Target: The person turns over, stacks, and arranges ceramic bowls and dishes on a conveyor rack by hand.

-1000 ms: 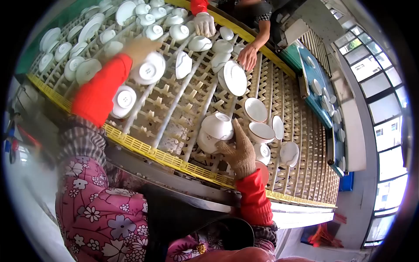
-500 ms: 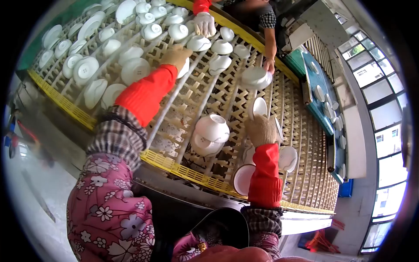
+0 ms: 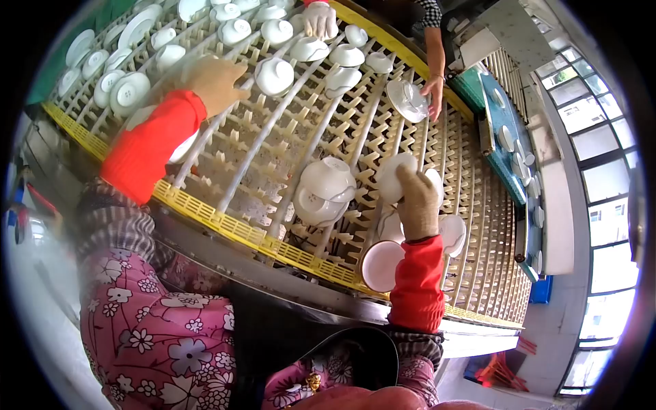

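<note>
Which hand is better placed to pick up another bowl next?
Probably the left hand: it is open, with nothing visible in its grasp, near an upside-down bowl. The right hand already holds a white dish.

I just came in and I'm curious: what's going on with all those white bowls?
A gloved person is handling white dishes on a slatted rack. Their right hand holds a white bowl. Their left hand is open over the rack, beside another bowl. Across from them, a co-worker's bare hand is at a shallow dish. More bowls and plates sit around.
</note>
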`<move>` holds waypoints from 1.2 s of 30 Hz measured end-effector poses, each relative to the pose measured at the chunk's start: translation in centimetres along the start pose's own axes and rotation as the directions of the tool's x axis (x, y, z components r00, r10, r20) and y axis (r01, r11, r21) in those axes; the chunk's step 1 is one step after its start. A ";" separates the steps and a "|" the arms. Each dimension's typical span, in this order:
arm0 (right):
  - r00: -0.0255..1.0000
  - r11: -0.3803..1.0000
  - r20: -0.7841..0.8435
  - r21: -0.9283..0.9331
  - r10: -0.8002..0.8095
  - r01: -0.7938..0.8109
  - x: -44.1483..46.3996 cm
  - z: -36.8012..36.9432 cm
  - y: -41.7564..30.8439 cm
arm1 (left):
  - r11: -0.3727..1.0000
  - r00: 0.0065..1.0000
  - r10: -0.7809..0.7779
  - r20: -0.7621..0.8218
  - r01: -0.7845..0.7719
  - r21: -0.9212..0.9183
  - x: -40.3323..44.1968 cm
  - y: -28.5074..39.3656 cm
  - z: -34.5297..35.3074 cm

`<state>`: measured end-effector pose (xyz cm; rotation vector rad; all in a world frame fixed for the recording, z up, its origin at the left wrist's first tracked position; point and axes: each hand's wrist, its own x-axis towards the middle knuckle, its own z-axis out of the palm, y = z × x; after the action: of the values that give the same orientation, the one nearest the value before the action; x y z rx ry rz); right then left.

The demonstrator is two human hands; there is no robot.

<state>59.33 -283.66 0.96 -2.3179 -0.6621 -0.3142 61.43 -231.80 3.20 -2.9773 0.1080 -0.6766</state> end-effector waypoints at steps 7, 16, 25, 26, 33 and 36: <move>0.985 0.986 -0.027 0.003 -0.168 0.168 3.2 1.3 -5.5 | 0.789 0.989 -0.086 -0.125 -0.009 -0.614 5.4 7.3 -1.3; 1.000 0.917 0.010 -0.397 -0.030 0.031 -2.9 -2.0 -2.3 | 0.606 0.937 -0.079 0.339 0.316 -0.731 13.4 15.3 5.0; 0.947 0.926 0.007 -0.216 0.320 -0.311 -4.3 -2.2 -1.5 | 0.586 0.739 0.650 0.177 -0.339 -0.736 13.1 18.8 10.7; 0.964 0.941 -0.015 -0.212 0.266 -0.263 -4.6 -1.9 -1.0 | 0.590 0.682 0.709 0.180 -0.433 -0.681 12.2 18.5 10.7; 0.947 0.949 -0.050 0.007 0.316 -0.316 -7.6 -2.0 4.2 | 0.654 0.699 0.679 0.223 -0.439 -0.616 1.8 18.1 1.7; 0.886 0.773 -0.035 0.504 0.463 -0.385 -7.5 -3.8 4.2 | 0.617 0.778 0.585 0.232 -0.241 -0.749 -4.0 19.2 -6.2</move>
<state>55.17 -291.66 -1.54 -1.8568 -0.0940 -0.0964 54.18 -250.96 5.17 -3.4338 1.2652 0.2238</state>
